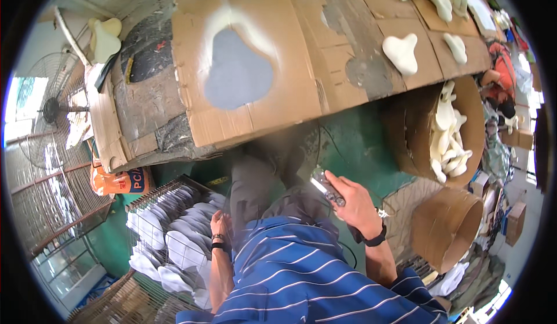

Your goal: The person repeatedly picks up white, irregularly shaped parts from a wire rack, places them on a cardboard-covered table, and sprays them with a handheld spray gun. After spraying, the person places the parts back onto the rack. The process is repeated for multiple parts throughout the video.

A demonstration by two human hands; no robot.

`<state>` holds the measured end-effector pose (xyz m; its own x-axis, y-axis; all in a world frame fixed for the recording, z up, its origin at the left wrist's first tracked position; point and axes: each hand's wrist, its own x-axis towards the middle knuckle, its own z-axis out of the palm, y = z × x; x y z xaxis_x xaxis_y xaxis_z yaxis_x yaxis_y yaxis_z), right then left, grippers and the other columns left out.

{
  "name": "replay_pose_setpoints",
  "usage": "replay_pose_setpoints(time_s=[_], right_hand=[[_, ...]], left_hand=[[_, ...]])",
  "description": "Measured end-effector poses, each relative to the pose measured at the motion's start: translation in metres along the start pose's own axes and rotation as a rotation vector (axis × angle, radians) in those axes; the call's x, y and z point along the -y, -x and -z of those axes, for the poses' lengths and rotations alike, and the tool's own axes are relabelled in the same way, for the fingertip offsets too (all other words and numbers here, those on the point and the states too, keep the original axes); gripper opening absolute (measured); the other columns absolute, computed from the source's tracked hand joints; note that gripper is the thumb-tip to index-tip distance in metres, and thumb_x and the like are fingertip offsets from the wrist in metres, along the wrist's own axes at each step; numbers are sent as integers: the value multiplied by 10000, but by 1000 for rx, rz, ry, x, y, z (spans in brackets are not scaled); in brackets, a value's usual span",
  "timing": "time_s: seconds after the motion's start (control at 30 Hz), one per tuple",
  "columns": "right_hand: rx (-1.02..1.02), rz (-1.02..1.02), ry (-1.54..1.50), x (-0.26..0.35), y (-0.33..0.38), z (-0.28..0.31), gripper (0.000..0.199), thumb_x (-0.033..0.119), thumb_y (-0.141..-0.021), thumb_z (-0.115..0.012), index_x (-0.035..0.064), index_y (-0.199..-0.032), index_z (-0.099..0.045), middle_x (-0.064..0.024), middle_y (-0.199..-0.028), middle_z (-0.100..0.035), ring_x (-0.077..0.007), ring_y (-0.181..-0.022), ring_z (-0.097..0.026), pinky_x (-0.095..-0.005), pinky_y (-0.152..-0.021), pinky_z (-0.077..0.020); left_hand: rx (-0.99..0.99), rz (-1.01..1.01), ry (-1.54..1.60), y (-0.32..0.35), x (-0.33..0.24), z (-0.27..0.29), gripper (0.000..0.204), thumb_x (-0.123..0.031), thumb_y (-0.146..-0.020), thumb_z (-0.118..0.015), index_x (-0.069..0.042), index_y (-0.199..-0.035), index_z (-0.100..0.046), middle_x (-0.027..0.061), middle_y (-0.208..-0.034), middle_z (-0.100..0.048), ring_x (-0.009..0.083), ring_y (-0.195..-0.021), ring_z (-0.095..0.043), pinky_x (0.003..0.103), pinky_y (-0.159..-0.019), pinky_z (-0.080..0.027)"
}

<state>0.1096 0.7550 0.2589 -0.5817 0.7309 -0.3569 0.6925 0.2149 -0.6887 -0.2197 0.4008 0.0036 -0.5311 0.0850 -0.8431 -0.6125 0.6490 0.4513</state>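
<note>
My right hand (355, 202) is closed round a metallic spray gun (326, 188), held over the green floor in front of my legs. My left hand (219, 224) hangs low beside a wire rack (152, 205); its fingers look curled but are mostly hidden. Several grey, rounded flat pieces (184, 248) stand packed in that rack. On the cardboard-covered table (290, 86) ahead lies a grey shape (239, 71), broad at the near end and narrower at the far end, with a whitish haze round its far side. Neither hand touches it.
Cream moulded pieces (401, 54) lie on the table's right side, and more fill a cardboard drum (400, 132) beneath. Another cardboard drum (441, 225) stands nearer. At left are a fan (52, 109) and an orange-and-white sack (116, 180). A person in red (503, 71) is far right.
</note>
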Motion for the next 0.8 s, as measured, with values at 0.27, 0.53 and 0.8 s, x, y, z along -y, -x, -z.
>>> replay_pose_setpoints(time_s=[0.27, 0.53, 0.8], right_hand=[[-73, -96, -81, -26, 3, 6, 644, -14, -756, -676, 39, -1389, -571, -187, -1071, -670, -416, -978, -638, -456, -830, -514], [-99, -114, -95, -38, 14, 3, 638, -7, -771, -712, 63, -1393, -586, -171, -1068, -678, -395, -972, -656, -444, -837, -527], [-109, -90, -90, -53, 20, 3, 710, -34, -716, -661, 52, -1413, -555, -179, -1105, -671, -396, -1009, -646, -454, -854, -522]], left_hand=[[-8, -23, -217, 15, 2, 18, 348, -87, -971, -597, -32, -1313, -566, 99, -971, -714, 222, -774, -703, 358, -629, -584], [140, -110, -18, -36, -18, 24, 438, -108, -927, -681, -44, -1337, -539, 77, -936, -710, 188, -750, -682, 327, -620, -573], [-29, -122, -55, -23, -35, 8, 552, -141, -924, -685, -85, -1418, -446, 103, -921, -699, 204, -735, -685, 354, -571, -570]])
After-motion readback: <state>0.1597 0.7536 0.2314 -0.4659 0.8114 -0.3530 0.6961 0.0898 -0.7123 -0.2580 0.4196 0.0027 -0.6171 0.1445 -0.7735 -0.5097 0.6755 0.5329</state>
